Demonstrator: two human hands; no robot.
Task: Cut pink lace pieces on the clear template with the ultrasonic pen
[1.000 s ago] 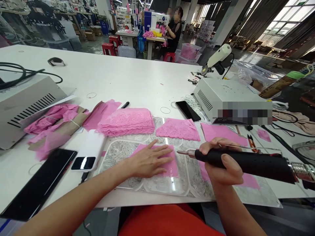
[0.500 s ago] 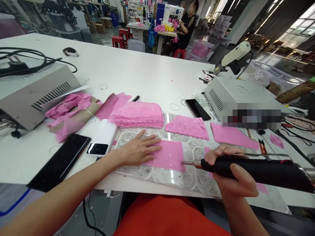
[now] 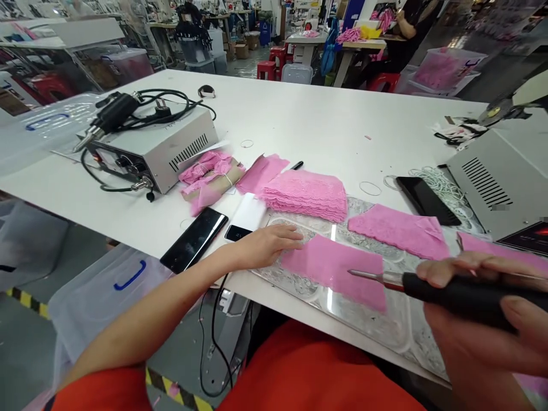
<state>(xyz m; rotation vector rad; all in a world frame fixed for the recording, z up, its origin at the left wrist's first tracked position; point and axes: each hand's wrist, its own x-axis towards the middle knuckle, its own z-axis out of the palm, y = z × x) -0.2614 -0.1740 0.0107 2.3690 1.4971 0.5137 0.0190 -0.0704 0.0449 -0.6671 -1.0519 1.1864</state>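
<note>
A flat rectangular piece of pink fabric (image 3: 334,268) lies on a clear patterned plastic sheet (image 3: 398,325) at the table's near edge. My left hand (image 3: 274,245) is by the fabric's upper left corner, its fingers stretched out and close together; whether they touch the cloth is hard to tell. My right hand (image 3: 466,319) grips a black-handled ultrasonic handpiece (image 3: 458,291), its slim metal tip pointing left over the fabric's right part. Beyond lie a stack of scallop-edged pink lace pieces (image 3: 303,194) and a smaller pink lace piece (image 3: 400,228).
Two phones, one black (image 3: 194,240) and one in a white case (image 3: 246,217), lie at left. A grey generator box (image 3: 158,148) carries another handpiece (image 3: 117,111). Another grey box (image 3: 492,182) and a dark phone (image 3: 428,200) are at right. A person (image 3: 411,34) sits beyond the table.
The view has swung left. My left hand has slid off the fabric's middle to its left corner, fingers drawn together. The handpiece tip has moved from the right edge inward over the fabric.
</note>
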